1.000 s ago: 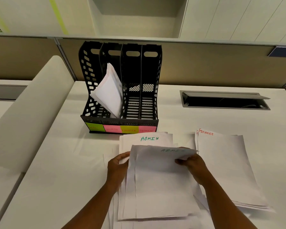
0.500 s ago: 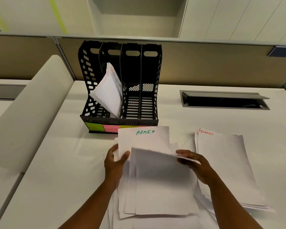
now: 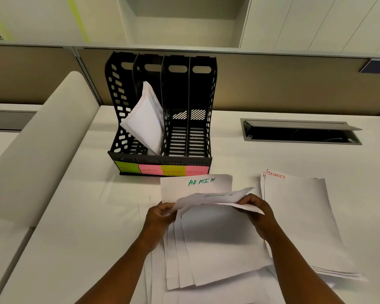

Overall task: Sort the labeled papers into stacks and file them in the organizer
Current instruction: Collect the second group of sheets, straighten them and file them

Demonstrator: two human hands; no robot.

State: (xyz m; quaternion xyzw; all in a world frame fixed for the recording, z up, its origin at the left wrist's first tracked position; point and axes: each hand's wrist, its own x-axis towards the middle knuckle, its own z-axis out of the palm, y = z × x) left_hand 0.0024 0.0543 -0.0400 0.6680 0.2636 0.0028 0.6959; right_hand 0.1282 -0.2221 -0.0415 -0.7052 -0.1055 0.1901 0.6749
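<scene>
- Both forearms reach in from the near edge. The left hand (image 3: pixel 160 217) pinches the left edge of a fanned bunch of ADMIN papers (image 3: pixel 217 244); the right hand (image 3: pixel 258 212) grips the bunch's far right corner, fingers curled over the bent top sheet.
- Two sheets show green "ADMIN" lettering: the bent top one and a far sheet (image 3: pixel 195 186) standing behind it.
- A separate FINANCE stack (image 3: pixel 301 216) lies flat on the desk (image 3: pixel 75 227) just right of the hands.
- One black organizer (image 3: pixel 160 110) stands at the far side with four slots and four coloured labels (image 3: pixel 162 170). Only the second slot from the left holds a leaning paper bundle (image 3: pixel 145 121).
</scene>
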